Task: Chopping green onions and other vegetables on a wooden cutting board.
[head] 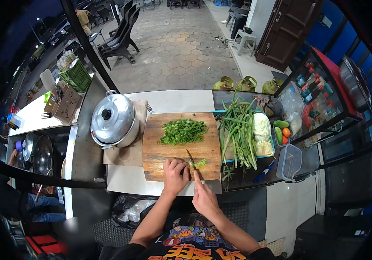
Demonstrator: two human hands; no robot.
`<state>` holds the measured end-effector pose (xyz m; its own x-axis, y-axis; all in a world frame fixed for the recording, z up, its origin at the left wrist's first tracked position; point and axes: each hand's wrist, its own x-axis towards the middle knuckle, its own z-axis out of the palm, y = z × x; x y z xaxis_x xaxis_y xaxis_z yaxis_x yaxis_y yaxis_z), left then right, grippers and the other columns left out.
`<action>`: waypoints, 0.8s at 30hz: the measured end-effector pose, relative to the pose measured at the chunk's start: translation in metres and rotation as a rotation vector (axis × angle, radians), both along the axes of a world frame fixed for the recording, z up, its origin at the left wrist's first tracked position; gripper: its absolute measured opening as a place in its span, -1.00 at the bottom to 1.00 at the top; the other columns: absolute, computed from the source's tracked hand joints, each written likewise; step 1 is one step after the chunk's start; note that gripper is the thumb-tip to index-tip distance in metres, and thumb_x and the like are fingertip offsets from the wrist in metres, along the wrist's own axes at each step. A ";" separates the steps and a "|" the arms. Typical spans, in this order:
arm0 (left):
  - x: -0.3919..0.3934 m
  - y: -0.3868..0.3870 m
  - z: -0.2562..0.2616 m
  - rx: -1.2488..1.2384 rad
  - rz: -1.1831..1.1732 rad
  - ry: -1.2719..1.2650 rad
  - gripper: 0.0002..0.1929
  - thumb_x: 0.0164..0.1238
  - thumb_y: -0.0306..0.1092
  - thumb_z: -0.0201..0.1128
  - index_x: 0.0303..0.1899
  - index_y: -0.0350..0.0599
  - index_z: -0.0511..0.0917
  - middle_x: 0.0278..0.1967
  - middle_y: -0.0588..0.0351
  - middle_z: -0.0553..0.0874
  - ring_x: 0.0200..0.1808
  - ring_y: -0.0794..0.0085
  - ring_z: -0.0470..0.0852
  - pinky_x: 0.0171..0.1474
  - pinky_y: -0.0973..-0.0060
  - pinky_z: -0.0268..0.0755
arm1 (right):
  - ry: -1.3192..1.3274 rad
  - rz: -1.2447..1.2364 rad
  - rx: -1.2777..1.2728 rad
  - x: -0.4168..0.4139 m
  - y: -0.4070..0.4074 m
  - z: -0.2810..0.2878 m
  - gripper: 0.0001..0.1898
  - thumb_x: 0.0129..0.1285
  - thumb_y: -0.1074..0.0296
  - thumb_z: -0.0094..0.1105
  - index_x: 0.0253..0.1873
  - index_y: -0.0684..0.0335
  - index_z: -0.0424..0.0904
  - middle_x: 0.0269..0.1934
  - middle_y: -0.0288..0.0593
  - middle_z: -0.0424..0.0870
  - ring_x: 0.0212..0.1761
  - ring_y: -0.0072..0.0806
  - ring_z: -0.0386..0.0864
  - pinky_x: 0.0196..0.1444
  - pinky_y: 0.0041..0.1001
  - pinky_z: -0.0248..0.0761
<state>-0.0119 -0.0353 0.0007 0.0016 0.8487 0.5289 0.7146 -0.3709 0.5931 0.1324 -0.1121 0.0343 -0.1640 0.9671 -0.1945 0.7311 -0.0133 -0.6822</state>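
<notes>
A wooden cutting board (153, 146) lies in front of me, with a heap of chopped green onions (184, 131) on its far half. My right hand (204, 199) grips a kitchen knife (190, 157), its index finger stretched along the top and its blade pointing away from me. My left hand (175, 173) presses on the board just left of the blade, fingers curled; whatever lies beneath them is mostly hidden. Pale green cut pieces (200, 163) lie right of the blade. Whole green onions (241, 133) rest on a blue-rimmed tray, beside cabbage (261, 126).
A lidded aluminium pot (114, 118) stands left of the board. To the right are a clear plastic container (289, 162), a blue-handled peeler or knife (265, 171), cucumbers (281, 123) and tomatoes (286, 132). A person works near a wok (43, 156) at the far left.
</notes>
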 end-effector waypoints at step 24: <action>-0.003 0.001 -0.003 -0.115 -0.056 -0.116 -0.92 0.16 -0.57 0.39 -0.31 -0.21 0.73 -0.28 0.03 0.67 -0.16 0.08 0.59 -0.04 0.22 0.48 | 0.030 -0.007 0.067 0.000 -0.002 -0.003 -0.31 0.51 0.42 -0.01 0.68 0.10 0.06 -0.21 0.29 0.62 -0.21 0.27 0.63 -0.06 0.05 0.52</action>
